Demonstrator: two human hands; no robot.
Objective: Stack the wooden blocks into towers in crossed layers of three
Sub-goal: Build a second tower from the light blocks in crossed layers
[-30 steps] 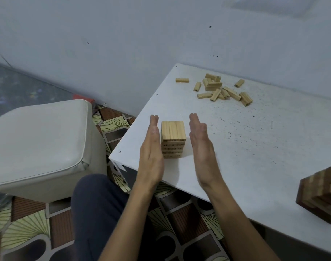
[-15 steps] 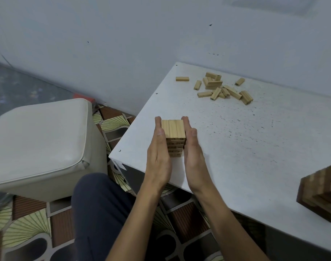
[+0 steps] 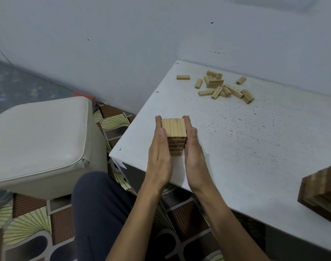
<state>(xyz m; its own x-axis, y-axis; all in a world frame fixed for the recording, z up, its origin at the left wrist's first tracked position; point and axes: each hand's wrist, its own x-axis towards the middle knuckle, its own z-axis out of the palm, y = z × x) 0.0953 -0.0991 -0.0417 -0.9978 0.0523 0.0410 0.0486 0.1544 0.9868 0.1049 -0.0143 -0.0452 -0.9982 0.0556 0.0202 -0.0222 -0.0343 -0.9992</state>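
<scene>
A small tower of light wooden blocks (image 3: 174,128) stands near the front left corner of the white table (image 3: 255,147), several crossed layers high, with three blocks side by side on top. My left hand (image 3: 159,153) lies flat against the tower's left side. My right hand (image 3: 194,153) presses flat against its right side. The palms hide the lower side faces. Loose light blocks (image 3: 220,87) lie scattered at the table's far side near the wall.
A dark and light striped block stack (image 3: 323,194) sits at the table's right edge, partly cut off. A cream padded stool (image 3: 40,142) stands left of the table. My knee in dark trousers (image 3: 98,208) is below, over patterned floor.
My two hands, held apart on either side of the tower a second ago, have closed in and now press against its sides. The tower stays in the same spot.
</scene>
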